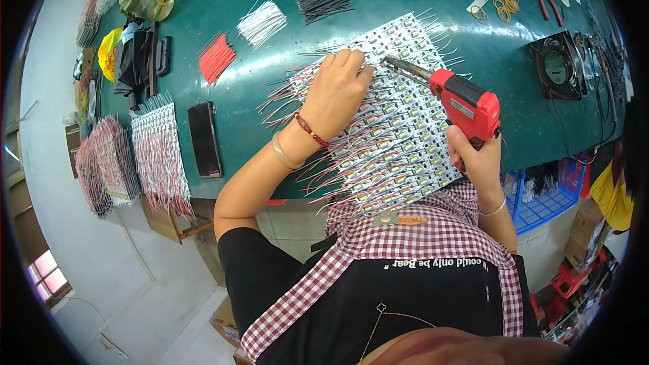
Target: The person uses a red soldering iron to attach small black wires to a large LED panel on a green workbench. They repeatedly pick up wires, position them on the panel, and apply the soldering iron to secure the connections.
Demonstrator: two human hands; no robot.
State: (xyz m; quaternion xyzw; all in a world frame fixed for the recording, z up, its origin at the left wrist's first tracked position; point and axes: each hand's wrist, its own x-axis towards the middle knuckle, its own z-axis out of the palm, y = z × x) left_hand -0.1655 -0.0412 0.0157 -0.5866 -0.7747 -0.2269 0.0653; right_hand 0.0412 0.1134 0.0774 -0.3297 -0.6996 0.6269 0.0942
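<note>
My right hand (478, 162) is wrapped round the grip of a red and black soldering gun (468, 103). Its dark tip points left, over the upper part of a sheet of white circuit boards (433, 152). Rows of small yellowish parts cover the sheet, and red and white wires stick out along its left side. My left hand (338, 91) rests at the sheet's upper left, close to the tip, with its fingers bent and drawn together. Whatever those fingers pinch is hidden beneath them.
Cut wires lie in red (217, 58), white (261, 25) and black (324, 2) piles beyond my left hand. A phone (204, 139) and another wired board sheet (161, 155) are at left. Right are a fan (557, 66), pliers (546, 0) and rubber bands (506, 7).
</note>
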